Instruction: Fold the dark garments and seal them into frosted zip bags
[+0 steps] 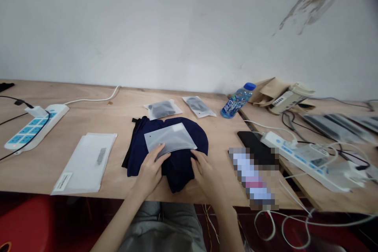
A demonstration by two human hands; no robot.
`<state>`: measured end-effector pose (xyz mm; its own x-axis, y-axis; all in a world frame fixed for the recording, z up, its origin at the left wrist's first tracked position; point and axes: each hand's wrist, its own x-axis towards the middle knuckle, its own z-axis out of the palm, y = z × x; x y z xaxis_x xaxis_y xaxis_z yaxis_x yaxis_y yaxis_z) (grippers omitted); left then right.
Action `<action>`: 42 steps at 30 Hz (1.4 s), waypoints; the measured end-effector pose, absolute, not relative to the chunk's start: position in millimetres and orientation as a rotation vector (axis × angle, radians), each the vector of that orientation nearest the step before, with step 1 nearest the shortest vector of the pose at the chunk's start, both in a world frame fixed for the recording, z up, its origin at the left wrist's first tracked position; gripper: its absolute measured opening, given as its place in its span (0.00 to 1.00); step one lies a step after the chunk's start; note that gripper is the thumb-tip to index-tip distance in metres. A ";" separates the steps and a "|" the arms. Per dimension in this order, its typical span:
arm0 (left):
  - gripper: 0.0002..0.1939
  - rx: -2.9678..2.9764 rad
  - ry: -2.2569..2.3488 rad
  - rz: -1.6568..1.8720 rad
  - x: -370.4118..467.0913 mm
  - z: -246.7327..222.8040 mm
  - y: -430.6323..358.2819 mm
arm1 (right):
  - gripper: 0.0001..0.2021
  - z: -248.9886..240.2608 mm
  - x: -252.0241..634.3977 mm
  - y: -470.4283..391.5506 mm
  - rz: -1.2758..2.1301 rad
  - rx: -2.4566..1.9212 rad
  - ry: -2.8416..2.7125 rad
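Note:
A frosted plastic bag (169,137) lies across dark navy folded cloth (189,126) on the wooden table. My left hand (152,169) is closed on the near edge of the bag, thumb and forefinger at its lower left side. At the bag's near right corner, my right hand (203,169) pinches the edge with bent fingers, close against the cloth. Some of the fingertips are hidden. Behind the cloth are two more frosted bags with dark contents, a left one (162,108) and a right one (198,106).
On the left lie a stack of flat clear bags (85,161) and a power strip (37,126). To the right stand a blue-capped bottle (238,100), a black flat object (258,147), a blurred-out phone-like object (252,179) and another power strip (304,161) with loose cables.

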<state>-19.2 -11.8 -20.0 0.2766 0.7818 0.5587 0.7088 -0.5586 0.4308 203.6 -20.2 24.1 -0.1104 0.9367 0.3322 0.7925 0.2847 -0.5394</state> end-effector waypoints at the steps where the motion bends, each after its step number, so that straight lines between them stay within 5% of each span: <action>1: 0.24 2.362 1.448 1.240 -18.8 -19.5 -12.5 | 0.17 24.9 202.2 -27.9 0.250 -1.501 -1.988; 9: 0.14 2.116 1.779 1.448 -16.0 -21.7 -17.1 | 0.41 11.1 164.5 -70.0 0.118 -1.396 -2.336; 24: 0.16 1.993 1.575 1.504 -10.1 -18.5 -17.9 | 0.15 1.7 157.8 -24.3 0.084 -1.468 -1.931; 31: 0.21 1.924 1.539 1.535 -5.2 -17.2 -18.1 | 0.17 -5.5 147.9 -22.1 0.039 -1.422 -1.822; 42: 0.21 1.997 1.536 1.440 -14.8 -17.7 -4.9 | 0.33 -15.5 144.4 -16.7 0.032 -1.259 -2.359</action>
<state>-14.8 -4.9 -17.7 -0.0376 0.8361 0.5473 0.6003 -0.4189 0.6813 144.4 -16.7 -15.5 -0.4734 0.7914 0.3868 0.7805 0.5805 -0.2323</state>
